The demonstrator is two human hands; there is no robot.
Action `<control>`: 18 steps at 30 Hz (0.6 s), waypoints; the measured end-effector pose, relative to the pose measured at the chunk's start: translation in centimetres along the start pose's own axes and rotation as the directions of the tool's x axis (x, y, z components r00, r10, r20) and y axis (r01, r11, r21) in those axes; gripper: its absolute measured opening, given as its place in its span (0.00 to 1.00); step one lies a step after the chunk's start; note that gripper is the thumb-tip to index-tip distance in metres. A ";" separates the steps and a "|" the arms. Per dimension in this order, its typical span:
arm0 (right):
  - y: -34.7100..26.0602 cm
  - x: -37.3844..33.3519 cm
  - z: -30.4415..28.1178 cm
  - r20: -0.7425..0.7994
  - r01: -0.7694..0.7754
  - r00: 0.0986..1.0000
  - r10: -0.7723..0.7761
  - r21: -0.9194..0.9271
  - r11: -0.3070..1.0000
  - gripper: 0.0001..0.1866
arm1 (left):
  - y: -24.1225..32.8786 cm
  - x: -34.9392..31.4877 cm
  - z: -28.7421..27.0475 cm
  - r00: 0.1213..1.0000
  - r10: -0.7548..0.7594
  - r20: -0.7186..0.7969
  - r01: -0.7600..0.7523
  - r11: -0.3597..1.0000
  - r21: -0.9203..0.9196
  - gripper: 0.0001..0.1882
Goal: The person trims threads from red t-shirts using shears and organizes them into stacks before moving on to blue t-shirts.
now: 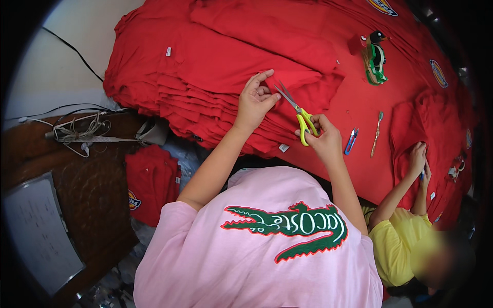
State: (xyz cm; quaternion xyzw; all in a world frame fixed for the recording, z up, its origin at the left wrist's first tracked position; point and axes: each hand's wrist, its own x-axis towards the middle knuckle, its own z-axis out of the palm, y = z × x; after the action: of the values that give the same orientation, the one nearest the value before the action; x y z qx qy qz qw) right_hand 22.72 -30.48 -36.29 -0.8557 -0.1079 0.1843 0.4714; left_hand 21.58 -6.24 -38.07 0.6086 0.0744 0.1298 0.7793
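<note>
My right hand (325, 137) grips a pair of scissors (304, 122) by its yellow-green handles. The slim metal blades stand slightly apart, pointing up and left toward the thumb of my other hand. Just left of the blade tips is my left hand (253, 104), its index finger raised apart from the thumb and the other fingers curled; I see nothing held in it. Both hands are above a thick stack of red garments (215, 61), whose layered edges show along the near side. Small white labels (168, 52) lie on the red cloth.
On the red table (354, 169) lie blue thread snips (351, 141), a thin yellowish stick-like tool (377, 134) and a green tape dispenser (375, 62). At right, a person in yellow (398, 241) handles red cloth. Bundled cables (84, 128) and another red pile (153, 179) are at left.
</note>
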 end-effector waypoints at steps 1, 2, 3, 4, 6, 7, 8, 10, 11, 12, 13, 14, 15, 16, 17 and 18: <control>-0.2 0.0 0.1 0.006 -0.003 1.000 0.003 -0.018 1.000 0.19 | 0.1 -0.2 0.0 1.000 -0.005 0.001 0.005 1.000 -0.007 0.37; -0.4 0.1 0.2 0.011 -0.005 1.000 0.006 -0.036 0.999 0.19 | 0.2 -0.4 0.0 1.000 -0.009 0.003 0.009 1.000 -0.013 0.37; -0.5 0.1 0.2 0.016 -0.008 1.000 0.009 -0.053 0.999 0.20 | 0.3 -0.5 0.1 1.000 -0.009 0.003 0.009 1.000 -0.015 0.37; -0.8 0.1 0.3 0.015 0.009 1.000 -0.008 -0.061 0.998 0.20 | 0.4 -0.6 0.1 1.000 -0.009 0.003 0.009 1.000 -0.017 0.38; -1.3 0.0 0.5 0.011 0.043 0.999 -0.042 -0.076 0.996 0.20 | 0.4 -0.8 -0.1 1.000 -0.013 0.010 0.013 1.000 0.002 0.39; -1.6 0.1 0.5 0.018 0.041 0.999 -0.040 -0.081 0.996 0.21 | 0.4 -0.8 -0.2 1.000 -0.015 0.016 0.015 1.000 0.023 0.39; -1.9 0.2 0.5 0.024 0.039 0.999 -0.037 -0.085 0.996 0.21 | 0.4 -0.9 -0.3 1.000 -0.018 0.022 0.017 0.999 0.043 0.40; -1.8 0.4 0.7 0.008 0.048 0.999 -0.047 -0.069 0.996 0.22 | 0.5 -0.9 -0.2 0.999 -0.034 0.011 0.034 0.999 -0.004 0.41; -1.3 0.5 0.9 -0.014 0.059 0.998 -0.060 -0.048 0.997 0.23 | 0.5 -0.9 -0.1 0.999 -0.042 0.009 0.042 0.999 -0.028 0.41; -1.0 0.6 1.0 -0.037 0.071 0.997 -0.072 -0.028 0.997 0.23 | 0.4 -0.9 0.0 0.999 -0.032 0.010 0.032 0.999 -0.031 0.41; -0.8 0.6 0.9 -0.033 0.079 0.996 -0.080 -0.020 0.997 0.22 | 0.4 -0.9 -0.1 1.000 -0.021 0.008 0.021 0.999 -0.033 0.41; -0.6 0.6 0.8 -0.029 0.088 0.996 -0.088 -0.012 0.996 0.20 | 0.4 -0.9 -0.1 1.000 -0.010 0.006 0.010 0.999 -0.035 0.41; -0.4 0.6 0.8 -0.026 0.096 0.995 -0.096 -0.003 0.995 0.19 | 0.3 -0.9 -0.2 1.000 -0.010 0.000 0.010 0.999 -0.033 0.41; -0.1 0.6 0.8 -0.024 0.087 0.996 -0.086 0.015 0.996 0.18 | 0.4 -0.9 0.0 1.000 -0.011 -0.003 0.011 0.999 -0.032 0.41; 0.4 0.5 0.8 -0.022 0.077 0.997 -0.077 0.033 0.996 0.16 | 0.4 -0.9 0.1 1.000 -0.011 -0.007 0.011 0.999 -0.031 0.41; 0.8 0.5 0.9 -0.020 0.068 0.998 -0.067 0.051 0.996 0.15 | 0.4 -0.9 0.1 1.000 -0.019 -0.009 0.018 0.999 -0.032 0.40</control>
State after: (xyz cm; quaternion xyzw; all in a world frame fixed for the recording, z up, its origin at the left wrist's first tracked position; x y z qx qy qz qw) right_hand 22.77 -30.02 -37.47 -0.8407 -0.1276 0.1632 0.5004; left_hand 20.72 -6.51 -37.73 0.5948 0.0817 0.1267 0.7896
